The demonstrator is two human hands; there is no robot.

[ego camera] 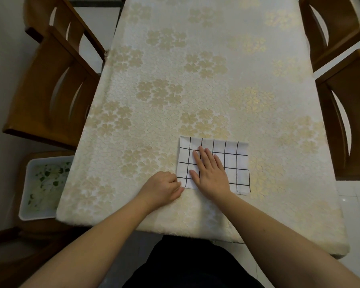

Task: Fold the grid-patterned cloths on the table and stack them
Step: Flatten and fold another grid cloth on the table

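One white cloth with a black grid [235,163] lies folded into a flat rectangle on the table [195,80], near the front edge and a little right of centre. My right hand [210,173] rests flat on its left half, palm down, fingers together and pointing away from me. My left hand [164,188] sits at the cloth's near left corner with the fingers curled; its fingertips pinch or press the cloth's edge there. No other grid cloth is in view.
The table wears a cream cloth with gold flower patterns. Wooden chairs stand at the left [50,90] and right [345,121] sides. A white bin [44,183] holding green-patterned fabric stands on a stool by the front left corner.
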